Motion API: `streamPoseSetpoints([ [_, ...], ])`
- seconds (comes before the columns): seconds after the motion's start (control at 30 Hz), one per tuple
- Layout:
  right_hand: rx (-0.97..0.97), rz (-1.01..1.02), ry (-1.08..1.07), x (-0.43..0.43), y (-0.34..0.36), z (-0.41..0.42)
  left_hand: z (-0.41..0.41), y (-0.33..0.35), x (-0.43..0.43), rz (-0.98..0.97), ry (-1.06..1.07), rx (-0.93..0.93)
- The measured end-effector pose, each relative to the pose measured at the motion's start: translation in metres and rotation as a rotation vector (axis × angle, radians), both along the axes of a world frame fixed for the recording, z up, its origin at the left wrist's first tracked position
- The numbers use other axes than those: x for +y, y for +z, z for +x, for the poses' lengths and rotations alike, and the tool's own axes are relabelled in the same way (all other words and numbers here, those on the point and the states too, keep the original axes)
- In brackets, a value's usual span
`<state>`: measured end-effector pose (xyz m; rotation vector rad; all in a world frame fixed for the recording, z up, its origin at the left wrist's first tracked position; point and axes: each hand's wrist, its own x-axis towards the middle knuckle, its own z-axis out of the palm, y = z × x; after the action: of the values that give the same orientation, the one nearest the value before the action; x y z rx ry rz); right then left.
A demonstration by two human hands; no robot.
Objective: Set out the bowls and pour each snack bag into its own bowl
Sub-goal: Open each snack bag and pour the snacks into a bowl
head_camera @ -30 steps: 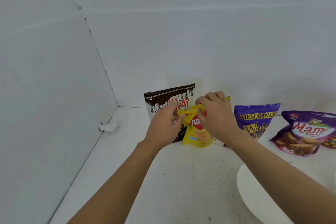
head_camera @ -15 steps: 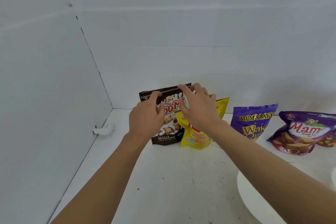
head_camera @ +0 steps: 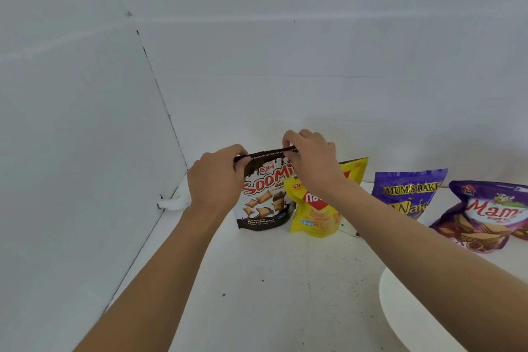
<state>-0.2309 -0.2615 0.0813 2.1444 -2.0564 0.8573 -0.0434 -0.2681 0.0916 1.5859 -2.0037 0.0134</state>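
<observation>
both hands moved off the yellow bag [head_camera: 317,208] — left hand [head_camera: 217,180] and right hand [head_camera: 311,160] pinch the sealed soomi bag [head_camera: 264,197] top.

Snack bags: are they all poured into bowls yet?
Not yet. Done: one white round bowl is set out, nothing in the part shown. In hand: the left hand and right hand pinch the top edge of the brown-and-white Soomi pouch. Left: pouring it, the yellow bag, the purple Mum's Bake bag and the dark purple wafer pouch.
</observation>
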Motion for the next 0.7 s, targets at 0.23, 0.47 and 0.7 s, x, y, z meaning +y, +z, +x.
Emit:
streamPoseSetpoints([
  [0.23,-0.140,-0.026,0.204,0.018,0.020,0.039,0.051,0.031,0.035,-0.190,-0.006,-0.069],
  [0.47,-0.194,-0.128,0.281,0.072,0.029,0.069,0.093,0.053,0.077,0.080,-0.072,0.083],
  [0.7,-0.242,-0.097,0.200,0.128,0.011,0.060,0.097,0.030,0.120,0.325,-0.283,0.320],
])
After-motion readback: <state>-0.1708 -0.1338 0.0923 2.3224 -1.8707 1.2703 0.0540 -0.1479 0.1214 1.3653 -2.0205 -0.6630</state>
